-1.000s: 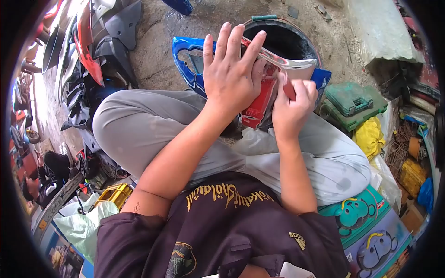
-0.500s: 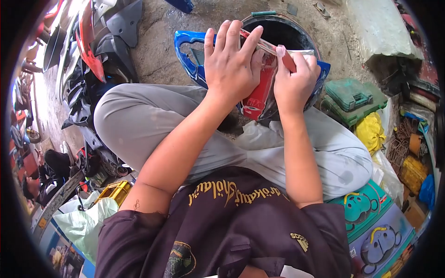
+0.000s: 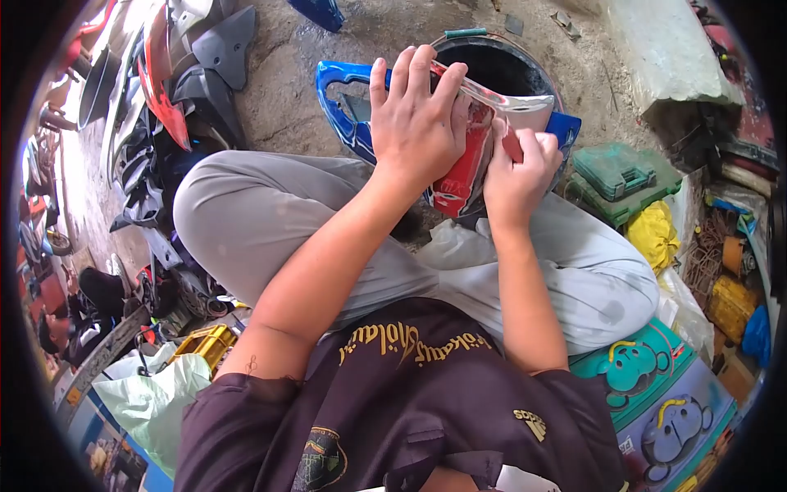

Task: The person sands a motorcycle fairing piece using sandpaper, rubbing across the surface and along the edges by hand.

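A glossy blue, red and white panel (image 3: pixel 470 168) lies over the front of a black bucket (image 3: pixel 492 66). My left hand (image 3: pixel 416 123) rests on its red part with fingers spread, pressing it from above. On the panel's right side, my right hand (image 3: pixel 520 168) is closed around a small reddish-brown pad (image 3: pixel 511 144), which touches the panel near the red and white edge. The panel's blue loop (image 3: pixel 344 111) sticks out to the left of my left hand.
Black and red plastic panels (image 3: pixel 205 98) are piled at the left. A green case (image 3: pixel 623 176) and a yellow bag (image 3: pixel 653 235) lie at the right, below a pale block (image 3: pixel 676 57). Another person (image 3: pixel 94 295) is at the far left, near a yellow crate (image 3: pixel 205 344).
My right hand moved up along the panel edge with the pad, then came back down. My left hand stays on the panel, which has shifted slightly.
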`<state>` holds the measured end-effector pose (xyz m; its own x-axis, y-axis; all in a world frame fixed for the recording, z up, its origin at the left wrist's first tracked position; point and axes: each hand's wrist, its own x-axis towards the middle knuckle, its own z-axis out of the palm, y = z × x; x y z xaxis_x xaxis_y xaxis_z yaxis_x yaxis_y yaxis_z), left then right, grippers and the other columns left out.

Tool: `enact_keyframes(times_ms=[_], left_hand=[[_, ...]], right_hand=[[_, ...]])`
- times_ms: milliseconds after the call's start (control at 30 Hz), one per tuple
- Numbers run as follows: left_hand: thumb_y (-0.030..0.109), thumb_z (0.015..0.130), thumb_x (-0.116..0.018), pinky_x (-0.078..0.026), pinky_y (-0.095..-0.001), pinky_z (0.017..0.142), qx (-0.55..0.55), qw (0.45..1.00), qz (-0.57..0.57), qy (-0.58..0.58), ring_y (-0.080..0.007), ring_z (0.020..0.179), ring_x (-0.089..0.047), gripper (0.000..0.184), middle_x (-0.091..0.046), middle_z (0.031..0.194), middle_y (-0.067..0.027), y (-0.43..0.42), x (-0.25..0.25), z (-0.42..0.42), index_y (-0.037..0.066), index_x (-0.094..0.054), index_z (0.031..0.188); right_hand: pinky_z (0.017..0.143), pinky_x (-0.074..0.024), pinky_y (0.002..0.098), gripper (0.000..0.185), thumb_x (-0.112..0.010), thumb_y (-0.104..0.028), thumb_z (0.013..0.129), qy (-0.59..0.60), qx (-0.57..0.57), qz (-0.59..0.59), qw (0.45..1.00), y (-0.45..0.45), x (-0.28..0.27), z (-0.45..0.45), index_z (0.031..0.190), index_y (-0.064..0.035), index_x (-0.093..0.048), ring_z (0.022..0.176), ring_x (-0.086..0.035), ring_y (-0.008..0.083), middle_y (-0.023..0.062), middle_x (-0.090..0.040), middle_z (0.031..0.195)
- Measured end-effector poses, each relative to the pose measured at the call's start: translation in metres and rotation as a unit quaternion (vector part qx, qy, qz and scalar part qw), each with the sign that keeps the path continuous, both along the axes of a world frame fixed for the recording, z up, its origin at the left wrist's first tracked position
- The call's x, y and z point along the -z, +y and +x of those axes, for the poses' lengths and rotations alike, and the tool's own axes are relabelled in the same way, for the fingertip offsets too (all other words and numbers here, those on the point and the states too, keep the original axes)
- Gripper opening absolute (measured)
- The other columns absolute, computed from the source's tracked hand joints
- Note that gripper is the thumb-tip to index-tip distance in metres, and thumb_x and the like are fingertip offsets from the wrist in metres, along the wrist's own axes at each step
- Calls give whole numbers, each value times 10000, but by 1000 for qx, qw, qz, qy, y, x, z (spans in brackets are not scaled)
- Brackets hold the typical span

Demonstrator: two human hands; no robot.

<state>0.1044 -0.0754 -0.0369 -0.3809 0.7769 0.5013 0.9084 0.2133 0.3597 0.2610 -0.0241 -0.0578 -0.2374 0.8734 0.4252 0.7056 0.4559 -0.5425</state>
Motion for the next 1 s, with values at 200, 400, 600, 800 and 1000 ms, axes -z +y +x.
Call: enact_keyframes(times_ms=[200,400,600,800,1000], left_hand=[[308,1028,-676,-316,-607,1261,12,1000,1,-4,-388,1450,-551,372,-620,1458,-163,-2,-1,-4,183,-725,1375],[306,1028,-673,-310,-614,1258,4,1000,7,-8,-377,1443,-558,358,-621,1453,-163,0,3,-2,178,-735,1357],[294,1021,-673,-305,-616,1254,15,1000,-1,-11,-381,1451,-551,347,-615,1457,-163,-2,-1,-4,183,-733,1345],[301,1016,-680,-298,-607,1261,7,1000,-5,-13,-386,1449,-546,359,-604,1469,-173,-2,1,-2,185,-726,1353],[296,1016,-681,-301,-594,1259,7,1000,-3,-7,-384,1442,-545,352,-602,1456,-172,0,-5,-1,185,-727,1347]], right_hand=[[840,-456,466,359,-852,-352,1006,10,-2,69,998,26,-14,-28,819,-75,-720,870,-577,335,89,-613,868],[822,-459,484,255,-892,-350,946,7,-15,29,999,15,-1,-11,874,-140,-767,955,-579,346,62,-604,961],[815,-451,499,256,-900,-369,940,-11,-5,26,1000,18,-1,-9,881,-152,-777,973,-574,346,51,-605,986],[814,-470,486,222,-900,-352,936,8,-27,37,999,26,-1,-20,911,-153,-804,944,-580,343,51,-627,965],[810,-463,477,309,-887,-273,964,-13,-7,62,998,-1,-5,-5,807,-79,-705,852,-581,346,93,-615,856]])
